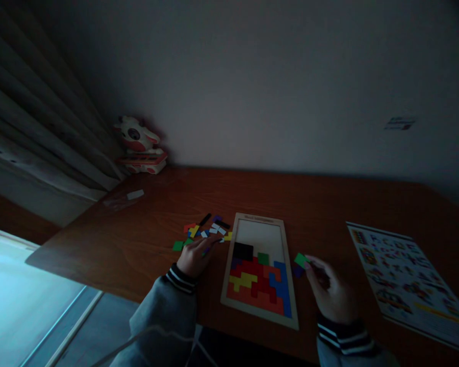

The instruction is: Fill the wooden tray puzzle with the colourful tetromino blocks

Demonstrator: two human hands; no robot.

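Observation:
A wooden puzzle board (293,306) lies in front of me, its lower part filled with red, blue, orange, yellow, black and green block pieces. The upper part shows its pale base. My right hand (331,293), right of the board, pinches a green puzzle piece (301,260) between thumb and fingers. Just under that, a purple piece (298,271) shows; I cannot tell whether it is held too. Left of the board, my left hand (195,256) reaches with stretched fingers over loose pieces. A yellow piece (228,236) sits near its fingertips, against the board's left edge.
Loose coloured pieces, among them a black bar (205,219) and a green piece (178,246), lie scattered left of the board. A printed sheet (409,285) is at the right. A white and red toy (141,148) stands at the back left, near a curtain (42,122).

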